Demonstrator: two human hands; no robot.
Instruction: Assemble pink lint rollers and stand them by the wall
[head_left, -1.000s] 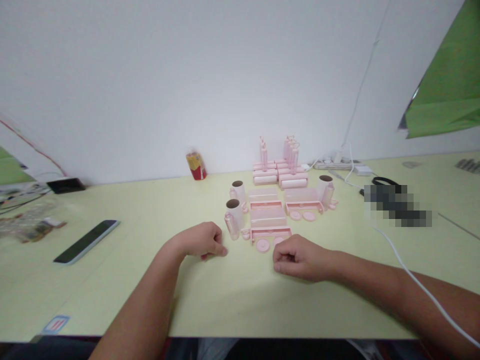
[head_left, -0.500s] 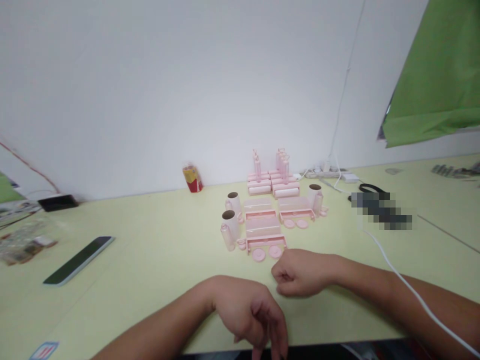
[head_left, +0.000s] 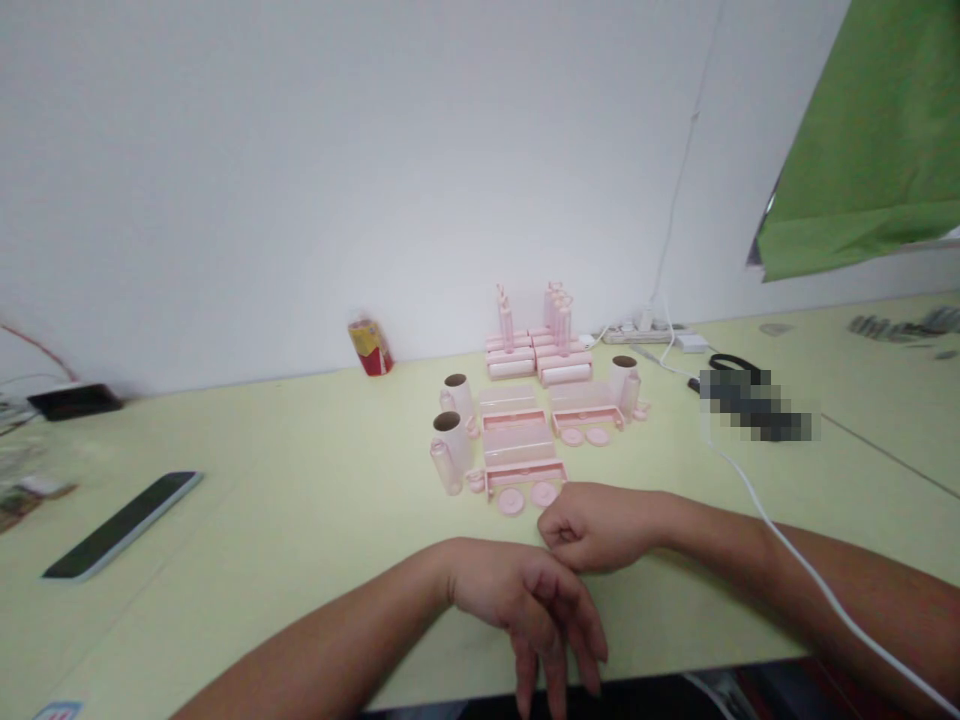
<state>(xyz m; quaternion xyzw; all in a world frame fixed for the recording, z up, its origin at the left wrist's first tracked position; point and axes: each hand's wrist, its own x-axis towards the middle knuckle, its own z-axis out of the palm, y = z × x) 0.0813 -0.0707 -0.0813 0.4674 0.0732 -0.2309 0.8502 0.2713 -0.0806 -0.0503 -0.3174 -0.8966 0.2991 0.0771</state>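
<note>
Since flat, round, pink plastic discs [head_left: 511, 502] lie beside their long pink plastic tray [head_left: 526, 472], perhaps keeping sets together, the right hand [head_left: 589, 527] rests curled just right, while the left hand [head_left: 517, 595] dangles empty, fingers loosely spread, by the pale yellow table [head_left: 300, 500]'s near edge.

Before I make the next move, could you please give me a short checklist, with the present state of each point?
1. Left hand free: ok, nothing visible in its loosely spread fingers.
2. Right hand free: cannot tell, it is curled and hides its palm.
3. Hands apart: cannot tell, they meet in view, contact uncertain.
4. Brown-topped white rolls upright: ok, three stand on the table.
5. White cable clear of right forearm: not ok, it crosses it in view.
</note>
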